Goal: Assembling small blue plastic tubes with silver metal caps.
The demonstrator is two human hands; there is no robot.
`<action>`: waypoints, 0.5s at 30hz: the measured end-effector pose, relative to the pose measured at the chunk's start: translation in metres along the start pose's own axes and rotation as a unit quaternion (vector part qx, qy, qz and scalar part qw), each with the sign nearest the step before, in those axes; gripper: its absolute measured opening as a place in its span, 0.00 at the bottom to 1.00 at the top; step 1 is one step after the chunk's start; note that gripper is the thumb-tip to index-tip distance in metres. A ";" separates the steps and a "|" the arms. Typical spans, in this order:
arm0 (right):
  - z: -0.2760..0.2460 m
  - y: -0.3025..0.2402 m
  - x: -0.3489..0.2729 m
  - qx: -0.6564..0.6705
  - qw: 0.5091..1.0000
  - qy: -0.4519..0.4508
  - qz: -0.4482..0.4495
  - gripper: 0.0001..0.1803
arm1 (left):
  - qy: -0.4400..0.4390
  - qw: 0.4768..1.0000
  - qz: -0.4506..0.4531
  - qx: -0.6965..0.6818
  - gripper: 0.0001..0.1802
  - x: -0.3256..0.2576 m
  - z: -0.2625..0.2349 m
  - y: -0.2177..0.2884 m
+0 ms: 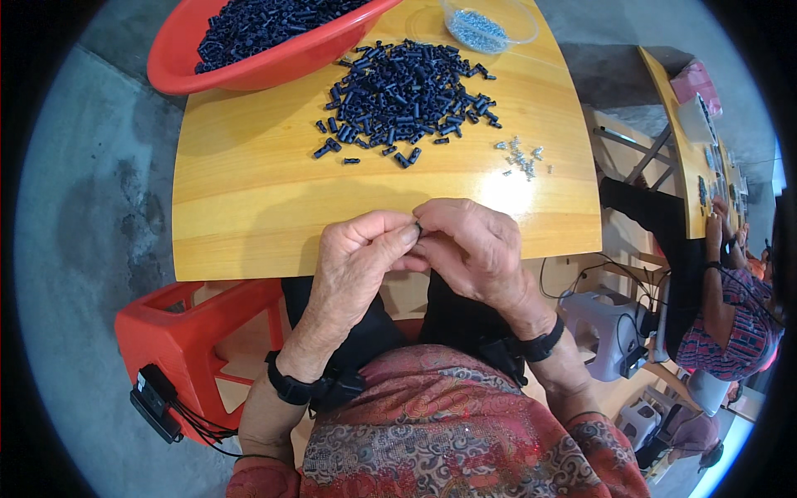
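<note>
Currently, I view the bare left hand (361,253) and bare right hand (480,249) joined at a small dark piece (418,228).

Both sets of fingertips clamp it, mostly hiding it, over the yellow wooden table (249,199). Beyond: scattered silvery metal bits (520,158), right; a heap of short black tubes (407,95); a red plastic basin (332,56), left; a clear round tub (521,39), right.

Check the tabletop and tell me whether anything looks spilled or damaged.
Nothing stands out as damaged or spilled. The dark pieces and small metal parts lie loose on the table, but in separate piles with a few strays.
</note>
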State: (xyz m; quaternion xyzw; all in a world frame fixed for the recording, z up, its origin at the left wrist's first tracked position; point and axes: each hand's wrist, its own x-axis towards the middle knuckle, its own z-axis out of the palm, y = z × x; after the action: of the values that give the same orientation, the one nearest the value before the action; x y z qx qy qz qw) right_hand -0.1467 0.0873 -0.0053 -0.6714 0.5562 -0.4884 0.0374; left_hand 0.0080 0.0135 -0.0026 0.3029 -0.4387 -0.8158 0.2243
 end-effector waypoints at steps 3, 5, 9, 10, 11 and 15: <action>-0.003 -0.001 0.002 0.026 0.999 -0.037 -0.004 0.15 | -0.019 1.000 -0.005 -0.008 0.11 -0.002 -0.003 0.001; -0.005 -0.004 0.003 -0.003 0.998 -0.056 -0.025 0.16 | -0.020 1.000 -0.018 0.001 0.10 -0.004 -0.002 0.005; -0.005 -0.005 0.000 -0.024 0.996 -0.068 -0.052 0.16 | -0.024 0.999 -0.007 0.023 0.10 -0.006 -0.003 0.001; -0.004 -0.005 -0.001 -0.034 0.996 -0.059 -0.053 0.16 | -0.025 0.999 -0.003 0.029 0.10 -0.005 -0.003 0.000; -0.004 -0.005 -0.002 -0.045 0.996 -0.051 -0.053 0.16 | -0.026 0.999 0.001 0.035 0.10 -0.004 -0.003 0.000; -0.002 -0.003 -0.007 -0.051 0.997 -0.045 -0.048 0.16 | -0.021 0.999 0.021 0.040 0.10 -0.004 0.001 -0.001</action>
State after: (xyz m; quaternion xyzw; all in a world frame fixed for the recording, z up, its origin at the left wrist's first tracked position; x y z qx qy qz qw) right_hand -0.1450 0.0950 -0.0067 -0.7196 0.5451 -0.4302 0.0045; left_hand 0.0100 0.0175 -0.0014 0.2851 -0.4815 -0.7990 0.2201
